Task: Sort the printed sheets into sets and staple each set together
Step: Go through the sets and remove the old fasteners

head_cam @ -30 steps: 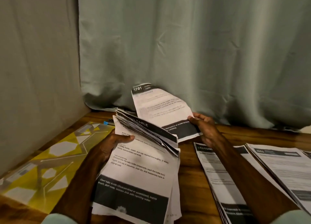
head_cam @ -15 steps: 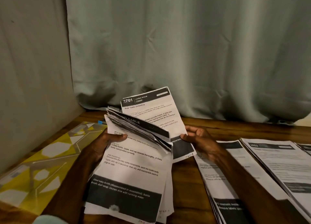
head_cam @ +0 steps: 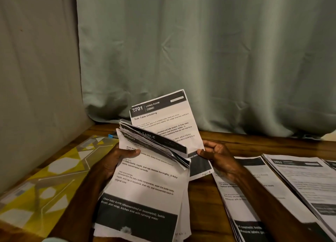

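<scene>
My left hand [head_cam: 116, 160] grips a thick stack of printed sheets [head_cam: 145, 190] by its left edge, thumb across the top page about baby bottle cleaning. Several sheets at the stack's top are folded over. My right hand [head_cam: 218, 156] pinches a single sheet headed "2701 Living Room, Side Table Unfolding" [head_cam: 167, 121] by its lower right edge and holds it upright behind the stack. Two sorted piles lie on the wooden table [head_cam: 203, 205] to the right: a nearer pile [head_cam: 241, 205] under my right forearm and a farther pile [head_cam: 305, 180].
A yellow and white patterned sheet in clear plastic [head_cam: 45, 183] lies on the table's left side, with a small blue object [head_cam: 110, 136] at its far corner. A grey-green curtain [head_cam: 200, 60] hangs behind the table, and a wall closes the left side.
The "2701" sheet has been lifted from curled to upright and flat. My right hand has slid down and nearer along its edge.
</scene>
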A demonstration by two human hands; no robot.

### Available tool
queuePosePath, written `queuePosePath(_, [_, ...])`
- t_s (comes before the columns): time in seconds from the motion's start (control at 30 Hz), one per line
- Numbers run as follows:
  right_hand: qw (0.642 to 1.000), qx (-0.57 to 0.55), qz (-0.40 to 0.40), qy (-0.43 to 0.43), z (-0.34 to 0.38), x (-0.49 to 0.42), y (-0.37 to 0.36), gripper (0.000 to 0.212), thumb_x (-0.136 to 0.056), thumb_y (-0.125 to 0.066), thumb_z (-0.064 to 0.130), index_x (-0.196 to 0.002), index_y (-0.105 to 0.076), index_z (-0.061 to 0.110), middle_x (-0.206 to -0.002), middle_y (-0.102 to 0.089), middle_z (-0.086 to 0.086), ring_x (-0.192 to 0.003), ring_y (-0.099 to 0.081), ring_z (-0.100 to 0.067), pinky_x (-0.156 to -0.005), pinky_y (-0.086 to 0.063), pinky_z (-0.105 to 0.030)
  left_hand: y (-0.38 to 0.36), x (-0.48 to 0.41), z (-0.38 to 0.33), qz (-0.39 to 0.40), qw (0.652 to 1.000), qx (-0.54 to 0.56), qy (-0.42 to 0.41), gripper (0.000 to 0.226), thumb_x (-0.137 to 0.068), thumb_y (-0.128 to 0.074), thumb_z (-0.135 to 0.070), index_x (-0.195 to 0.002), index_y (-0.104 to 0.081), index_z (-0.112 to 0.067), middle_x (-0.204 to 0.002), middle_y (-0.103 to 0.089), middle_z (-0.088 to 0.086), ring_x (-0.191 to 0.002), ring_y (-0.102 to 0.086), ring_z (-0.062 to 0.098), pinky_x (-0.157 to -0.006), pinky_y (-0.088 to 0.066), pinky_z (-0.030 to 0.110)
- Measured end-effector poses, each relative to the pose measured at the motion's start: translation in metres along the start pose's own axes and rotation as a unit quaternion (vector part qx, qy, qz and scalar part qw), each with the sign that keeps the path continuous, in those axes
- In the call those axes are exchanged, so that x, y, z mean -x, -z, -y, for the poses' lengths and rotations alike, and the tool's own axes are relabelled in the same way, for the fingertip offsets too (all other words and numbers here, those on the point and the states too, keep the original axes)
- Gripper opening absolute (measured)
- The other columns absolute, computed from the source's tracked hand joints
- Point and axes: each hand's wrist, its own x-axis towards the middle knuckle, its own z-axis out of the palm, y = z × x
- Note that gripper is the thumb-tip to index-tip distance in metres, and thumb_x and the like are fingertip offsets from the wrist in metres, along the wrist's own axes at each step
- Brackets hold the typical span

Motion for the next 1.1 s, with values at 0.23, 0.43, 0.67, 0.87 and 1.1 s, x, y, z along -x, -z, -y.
queuePosePath(0.23, [1.0, 0.007, -0.005, 0.011, -0.001, 0.001, 0.0, 0.035, -0.094, -0.066, -0.001, -0.127, -0.065, 0.007, -0.117, -0.076, -0.008, -0.105, -0.074, -0.022, -0.072, -0.061, -0.026, 0.002, -0.001, 0.0, 0.002, 1.0, -0.01, 0.005, 0.068, -0.079, -0.071, -0.001, -0.144, -0.052, -0.011, -0.136, -0.06, 0.03, -0.122, -0.06, 0.054, -0.106, -0.04, 0.074])
queuePosePath(0.43, [1.0, -0.006, -0.007, 0.011, -0.003, 0.001, 0.001, 0.032, -0.094, -0.065, -0.002, -0.125, -0.066, 0.008, -0.116, -0.076, -0.008, -0.105, -0.074, -0.024, -0.073, -0.062, -0.028, 0.001, -0.001, 0.002, 0.0, 1.0, -0.02, -0.023, 0.065, -0.078, -0.071, -0.001, -0.14, -0.056, -0.011, -0.131, -0.065, 0.026, -0.117, -0.064, 0.05, -0.103, -0.045, 0.07])
queuePosePath(0.67, [1.0, -0.009, -0.014, 0.006, -0.007, 0.0, 0.0, 0.032, -0.093, -0.066, -0.003, -0.124, -0.066, 0.007, -0.115, -0.076, -0.008, -0.104, -0.075, -0.024, -0.072, -0.061, -0.028, -0.002, 0.001, 0.003, 0.002, 0.999, -0.033, -0.03, 0.055, -0.086, -0.069, 0.004, -0.136, -0.06, -0.015, -0.128, -0.069, 0.022, -0.114, -0.067, 0.046, -0.098, -0.053, 0.062])
queuePosePath(0.87, [1.0, -0.013, -0.014, 0.006, -0.008, 0.001, 0.002, 0.031, -0.093, -0.065, -0.003, -0.122, -0.067, 0.007, -0.114, -0.076, -0.009, -0.104, -0.075, -0.025, -0.072, -0.062, -0.029, -0.003, 0.002, 0.003, -0.006, 0.999, -0.026, -0.029, 0.047, -0.092, -0.059, 0.005, -0.135, -0.061, -0.015, -0.127, -0.069, 0.022, -0.114, -0.067, 0.046, -0.102, -0.048, 0.065])
queuePosePath(1.1, [1.0, -0.001, -0.021, 0.003, -0.012, -0.001, 0.003, 0.032, -0.092, -0.066, -0.003, -0.122, -0.067, 0.007, -0.115, -0.076, -0.01, -0.104, -0.075, -0.025, -0.072, -0.062, -0.028, -0.004, 0.0, 0.001, -0.014, 0.999, -0.041, -0.024, 0.044, -0.093, -0.059, 0.007, -0.132, -0.062, -0.011, -0.125, -0.07, 0.023, -0.115, -0.067, 0.046, -0.1, -0.051, 0.06])
